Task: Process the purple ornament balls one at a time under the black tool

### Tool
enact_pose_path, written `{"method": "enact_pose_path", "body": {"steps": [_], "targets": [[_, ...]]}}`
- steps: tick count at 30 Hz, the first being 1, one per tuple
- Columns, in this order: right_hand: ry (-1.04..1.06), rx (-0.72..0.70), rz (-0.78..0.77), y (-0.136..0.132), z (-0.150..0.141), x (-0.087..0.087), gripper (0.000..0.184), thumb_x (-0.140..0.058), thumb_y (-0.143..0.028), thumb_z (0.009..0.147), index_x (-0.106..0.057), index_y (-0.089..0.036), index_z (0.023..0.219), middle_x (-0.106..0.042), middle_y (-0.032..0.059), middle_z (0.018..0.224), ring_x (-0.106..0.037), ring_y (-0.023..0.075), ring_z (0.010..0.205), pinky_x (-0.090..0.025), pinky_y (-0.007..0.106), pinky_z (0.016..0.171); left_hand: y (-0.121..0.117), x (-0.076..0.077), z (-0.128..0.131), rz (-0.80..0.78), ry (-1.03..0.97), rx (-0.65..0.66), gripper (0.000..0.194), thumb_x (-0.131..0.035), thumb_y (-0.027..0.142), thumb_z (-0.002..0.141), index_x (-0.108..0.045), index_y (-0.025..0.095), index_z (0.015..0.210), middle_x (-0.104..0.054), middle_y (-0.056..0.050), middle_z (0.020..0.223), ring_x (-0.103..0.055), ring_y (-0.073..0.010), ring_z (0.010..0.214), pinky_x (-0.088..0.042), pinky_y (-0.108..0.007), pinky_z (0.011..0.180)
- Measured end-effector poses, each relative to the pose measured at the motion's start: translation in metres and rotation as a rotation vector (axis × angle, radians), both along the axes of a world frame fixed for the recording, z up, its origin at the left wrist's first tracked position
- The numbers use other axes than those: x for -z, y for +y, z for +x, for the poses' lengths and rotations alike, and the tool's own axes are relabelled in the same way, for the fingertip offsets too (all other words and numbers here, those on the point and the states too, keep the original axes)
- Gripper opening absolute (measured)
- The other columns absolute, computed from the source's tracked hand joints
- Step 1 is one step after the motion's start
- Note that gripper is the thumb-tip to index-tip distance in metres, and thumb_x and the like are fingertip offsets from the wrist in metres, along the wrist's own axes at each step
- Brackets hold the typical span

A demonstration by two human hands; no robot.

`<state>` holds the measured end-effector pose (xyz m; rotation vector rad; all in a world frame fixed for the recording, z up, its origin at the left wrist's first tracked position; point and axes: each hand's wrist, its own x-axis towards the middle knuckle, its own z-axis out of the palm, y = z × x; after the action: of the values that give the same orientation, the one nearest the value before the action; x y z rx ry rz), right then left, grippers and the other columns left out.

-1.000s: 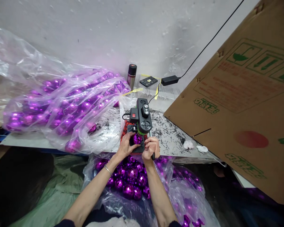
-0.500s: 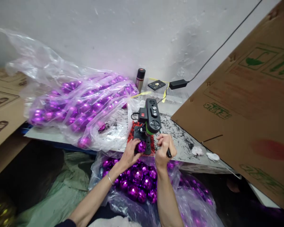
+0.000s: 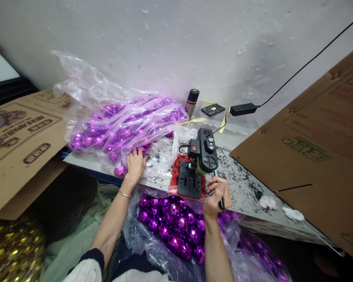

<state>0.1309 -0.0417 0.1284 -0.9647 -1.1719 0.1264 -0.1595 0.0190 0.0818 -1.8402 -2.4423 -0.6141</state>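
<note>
head view: the left hand (image 3: 134,164) lies palm down at the mouth of the clear plastic bag (image 3: 111,113) on the table (image 3: 241,188), fingers spread and loosely curved over the purple faceted baubles (image 3: 117,133) nearest the opening; whether one is already gripped cannot be told. the bag's long axis runs from far right to near left, so the baubles lie just beyond and to the left of those fingers. the right hand (image 3: 216,196) is nearer the small black bench drill (image 3: 204,150), closed in a fist round its lever handle (image 3: 220,201), which slopes down toward the near edge. the drill's black base plate (image 3: 190,182) sits bare between the two hands, on a red mat. below the table edge, a second bag of purple baubles (image 3: 173,225) lies open between the forearms. a dark flask (image 3: 191,102) and a power adapter (image 3: 242,109) stand far by the wall; a tilted cardboard sheet (image 3: 312,149) crowds the right.
</note>
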Motion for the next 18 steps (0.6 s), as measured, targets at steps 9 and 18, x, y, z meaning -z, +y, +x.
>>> {"method": "enact_pose_path", "body": {"steps": [9,18], "targets": [[0.004,-0.004,-0.04,-0.001,0.003,0.008,0.05,-0.047,-0.04,0.111,-0.054,-0.022,0.064,-0.062,-0.0016,0.071,-0.055,0.0114,0.058,-0.044,0.029,0.059,0.02,-0.007,0.007,0.044,-0.381,-0.054,0.053,-0.072,0.028,0.097,-0.058,0.01,0.144,-0.067,-0.027,0.141,-0.072,-0.043,0.125,-0.057,-0.057,0.108],[-0.018,0.009,-0.023,0.001,-0.001,-0.016,0.051,-0.046,-0.038,0.111,-0.052,-0.023,0.063,-0.056,-0.0026,0.062,-0.063,0.0137,0.064,-0.046,0.029,0.06,-0.023,-0.009,0.043,0.024,-1.916,0.099,0.038,-0.086,0.031,0.088,-0.073,0.018,0.121,-0.083,-0.009,0.111,-0.082,-0.0236,0.095,-0.067,-0.038,0.096]]}}
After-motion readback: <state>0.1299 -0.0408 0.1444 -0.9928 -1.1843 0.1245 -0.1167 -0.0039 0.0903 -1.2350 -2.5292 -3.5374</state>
